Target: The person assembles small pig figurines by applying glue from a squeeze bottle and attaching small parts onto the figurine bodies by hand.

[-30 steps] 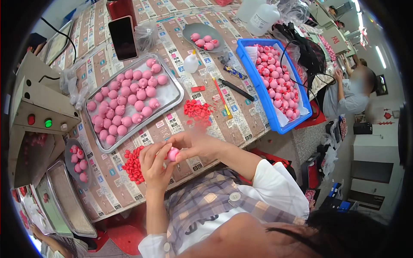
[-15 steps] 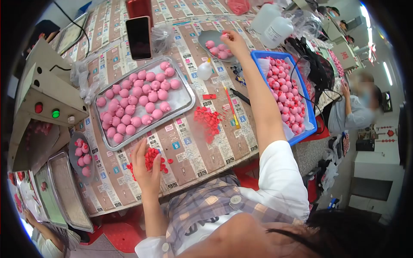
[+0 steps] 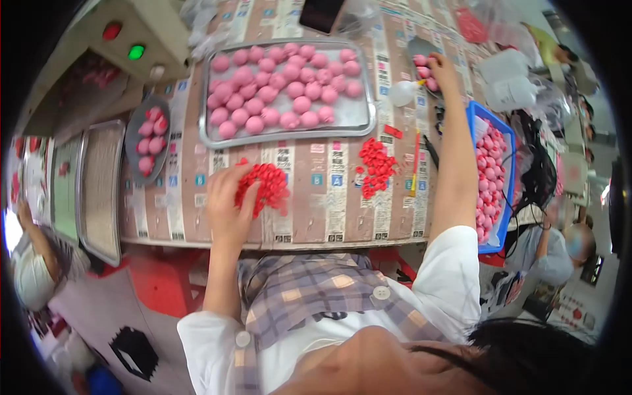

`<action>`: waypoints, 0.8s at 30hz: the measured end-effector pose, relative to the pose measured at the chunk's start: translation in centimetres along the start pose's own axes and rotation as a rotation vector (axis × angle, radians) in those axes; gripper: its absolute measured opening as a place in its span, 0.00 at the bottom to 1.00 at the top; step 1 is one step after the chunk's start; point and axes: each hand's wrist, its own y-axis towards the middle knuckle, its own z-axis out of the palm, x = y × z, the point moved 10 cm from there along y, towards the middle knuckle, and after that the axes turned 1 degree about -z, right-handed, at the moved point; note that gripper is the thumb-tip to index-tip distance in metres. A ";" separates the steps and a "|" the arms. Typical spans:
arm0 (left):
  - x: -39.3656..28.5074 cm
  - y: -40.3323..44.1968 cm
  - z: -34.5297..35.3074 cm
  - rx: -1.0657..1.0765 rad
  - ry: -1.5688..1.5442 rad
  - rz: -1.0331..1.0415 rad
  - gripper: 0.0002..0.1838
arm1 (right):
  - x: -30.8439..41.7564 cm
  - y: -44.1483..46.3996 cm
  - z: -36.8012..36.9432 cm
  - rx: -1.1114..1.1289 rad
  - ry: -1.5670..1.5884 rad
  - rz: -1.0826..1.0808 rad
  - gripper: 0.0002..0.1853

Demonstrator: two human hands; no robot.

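Note:
My right hand [image 3: 445, 71] reaches to the grey plate [image 3: 421, 46] at the back right, its curled fingertips at the pink balls [image 3: 421, 60] there; whether it grips one is hidden. My left hand [image 3: 230, 197] rests at the left edge of a pile of small red pieces [image 3: 266, 186], its thumb and fingers apart. Behind that pile, a metal tray [image 3: 289, 135] holds several pink balls [image 3: 301, 105]. A second heap of red pieces [image 3: 376, 172] lies farther right.
A blue bin [image 3: 505, 214] of pink and red balls stands at the right. Near it are a squeeze bottle [image 3: 403, 93], a brush [image 3: 415, 164] and a large plastic bottle [image 3: 512, 94]. At left are a plate [image 3: 141, 172] of balls and a machine [image 3: 158, 33]. Co-workers sit on both sides.
The view has turned and shifted. From both hands together on a ball, my right hand has gone out to the back plate, while my left hand has parted from it and moved to the red pile.

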 end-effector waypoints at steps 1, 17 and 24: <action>-0.5 -0.1 0.1 0.020 0.020 0.027 0.11 | 1.0 -0.5 -0.7 -0.003 0.090 0.067 0.18; -4.9 -2.1 5.9 0.268 0.151 0.382 0.08 | 10.8 -17.0 -5.8 -0.264 0.689 0.132 0.14; -0.1 -2.6 6.3 0.279 -0.855 -0.366 0.06 | 11.7 -13.9 -0.4 0.030 0.458 0.164 0.23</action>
